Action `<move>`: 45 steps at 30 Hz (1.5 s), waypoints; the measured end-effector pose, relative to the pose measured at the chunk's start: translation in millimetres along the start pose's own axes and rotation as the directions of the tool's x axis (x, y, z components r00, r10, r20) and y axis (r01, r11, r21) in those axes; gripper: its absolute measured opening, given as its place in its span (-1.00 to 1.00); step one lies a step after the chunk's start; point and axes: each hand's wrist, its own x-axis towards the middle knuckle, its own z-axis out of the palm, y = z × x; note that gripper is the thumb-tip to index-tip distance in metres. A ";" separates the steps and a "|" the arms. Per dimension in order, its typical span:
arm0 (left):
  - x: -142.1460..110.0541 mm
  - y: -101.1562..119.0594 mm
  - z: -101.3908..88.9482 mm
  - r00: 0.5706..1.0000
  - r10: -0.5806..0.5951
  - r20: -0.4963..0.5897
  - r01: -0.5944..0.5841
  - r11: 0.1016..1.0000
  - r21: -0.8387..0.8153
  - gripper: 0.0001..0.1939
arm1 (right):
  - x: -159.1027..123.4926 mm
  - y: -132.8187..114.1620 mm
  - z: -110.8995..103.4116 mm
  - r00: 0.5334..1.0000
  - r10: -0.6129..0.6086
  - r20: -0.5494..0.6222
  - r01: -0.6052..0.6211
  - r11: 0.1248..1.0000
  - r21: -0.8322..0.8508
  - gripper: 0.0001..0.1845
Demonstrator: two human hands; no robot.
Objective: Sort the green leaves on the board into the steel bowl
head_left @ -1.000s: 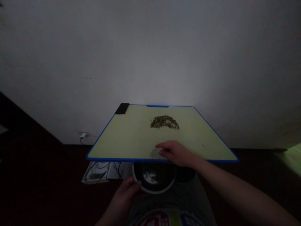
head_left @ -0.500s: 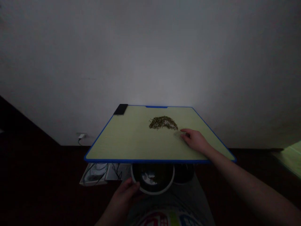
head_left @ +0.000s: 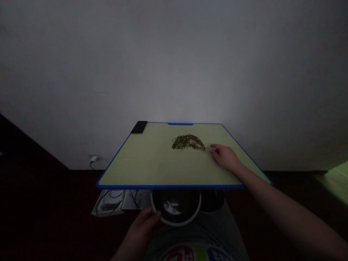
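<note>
The right hand (head_left: pixel 225 156) pinches a thin clear piece (head_left: pixel 208 148) beside the grainy, crescent-shaped heap (head_left: pixel 186 140) on the smooth, blue-edged bench (head_left: pixel 152 165); the left hand (head_left: pixel 141 225) grips a round, glossy bowl (head_left: pixel 176 223).

We look through one head-worn camera, just behind and above the near edge of the bench (head_left: pixel 152 166), facing forward and down (our own lap (head_left: pixel 221 226) shows below), towards the wall (head_left: pixel 174 61) past its far edge.

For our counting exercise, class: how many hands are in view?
2: the left hand at the bowl, the right hand at the board, beside the small dark pieces.
</note>
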 end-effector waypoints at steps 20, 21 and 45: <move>2.7 -4.5 -6.8 1.000 0.002 0.003 -0.002 1.000 -0.002 -0.66 | 0.6 -3.5 2.3 0.999 -0.040 0.010 0.039 0.999 0.029 -0.56; 2.9 -4.6 -7.0 1.000 0.005 -0.007 -0.005 1.000 0.007 -0.66 | 1.0 -4.7 2.9 0.999 -0.040 0.009 0.040 0.999 0.027 -0.57; 0.2 -2.8 -0.6 0.999 -0.013 -0.046 0.012 1.000 -0.028 -0.67 | 8.0 -24.5 7.0 0.997 -0.074 0.010 0.074 0.996 -0.046 -0.59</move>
